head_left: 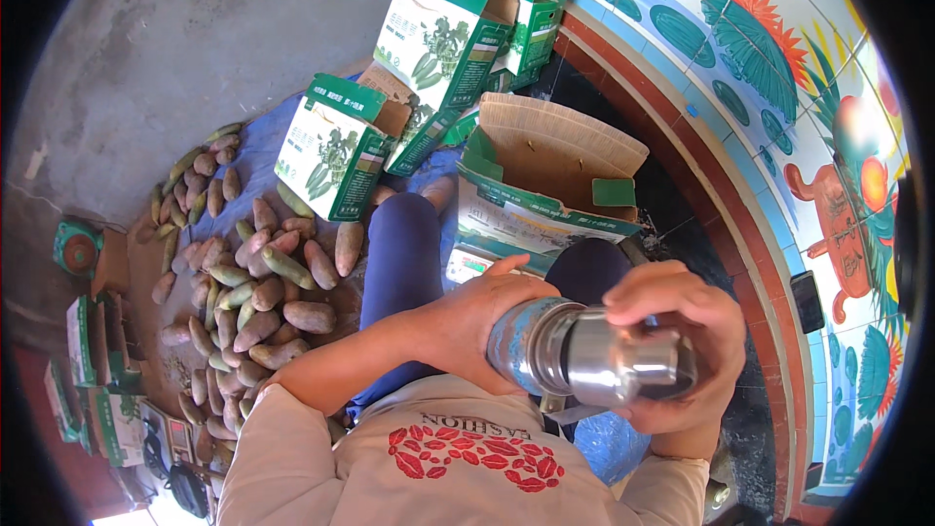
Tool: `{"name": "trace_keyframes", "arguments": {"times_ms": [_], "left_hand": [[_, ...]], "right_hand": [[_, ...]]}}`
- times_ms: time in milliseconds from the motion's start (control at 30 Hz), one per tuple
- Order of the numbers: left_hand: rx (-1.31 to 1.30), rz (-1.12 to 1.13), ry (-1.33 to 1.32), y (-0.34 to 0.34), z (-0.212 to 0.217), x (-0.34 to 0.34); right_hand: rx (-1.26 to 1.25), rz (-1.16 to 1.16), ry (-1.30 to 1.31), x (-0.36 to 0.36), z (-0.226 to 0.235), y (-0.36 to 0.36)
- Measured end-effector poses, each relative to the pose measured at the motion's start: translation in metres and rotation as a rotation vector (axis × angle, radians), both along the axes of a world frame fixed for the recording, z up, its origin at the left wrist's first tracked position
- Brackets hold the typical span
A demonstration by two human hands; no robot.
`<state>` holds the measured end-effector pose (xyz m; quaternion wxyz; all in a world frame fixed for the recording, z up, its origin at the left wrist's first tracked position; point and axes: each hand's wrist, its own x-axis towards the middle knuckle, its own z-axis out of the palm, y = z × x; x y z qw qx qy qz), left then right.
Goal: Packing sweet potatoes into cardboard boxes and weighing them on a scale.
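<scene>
A thermos flask with a blue patterned body [519,339] lies tilted in front of my chest, above my lap. My left hand [475,319] is wrapped round that body, with the index finger stretched along its far side. The shiny steel cap [606,358] points to the right, and my right hand [709,341] is closed about its end. Fingers curl over the top of the cap and the thumb is below it. The far end of the cap is partly hidden in my right palm. A strap or small tab hangs under the flask's neck.
An open green-and-white carton [545,195] stands before my knees. More such cartons [336,146] stand beyond it on a blue sheet [263,141]. Several long reddish and green vegetables [263,292] lie heaped at left. A painted tile wall [769,68] curves along the right.
</scene>
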<state>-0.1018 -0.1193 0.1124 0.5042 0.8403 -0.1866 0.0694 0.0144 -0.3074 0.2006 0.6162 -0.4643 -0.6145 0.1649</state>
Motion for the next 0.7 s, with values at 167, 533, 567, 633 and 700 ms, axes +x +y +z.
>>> {"name": "trace_keyframes", "arguments": {"times_ms": [167,533,567,633,700], "left_hand": [[-0.093,0.076,-0.084,0.000,0.000,-0.006],[0.080,0.251,-0.542,0.012,0.051,-0.011],[0.058,0.265,-0.639,0.011,0.057,-0.011],[0.050,0.264,-0.677,0.008,0.069,-0.009],[0.123,0.267,-0.760,0.008,0.078,-0.009]], "right_hand": [[0.230,-0.136,-0.092,-0.005,-0.012,-0.002],[0.388,-0.624,0.770,-0.052,-0.010,-0.015],[0.295,-0.657,0.519,-0.049,-0.011,-0.020],[0.211,-0.686,0.269,-0.047,-0.013,-0.021],[0.356,-0.641,0.402,-0.049,-0.013,-0.016]]}}
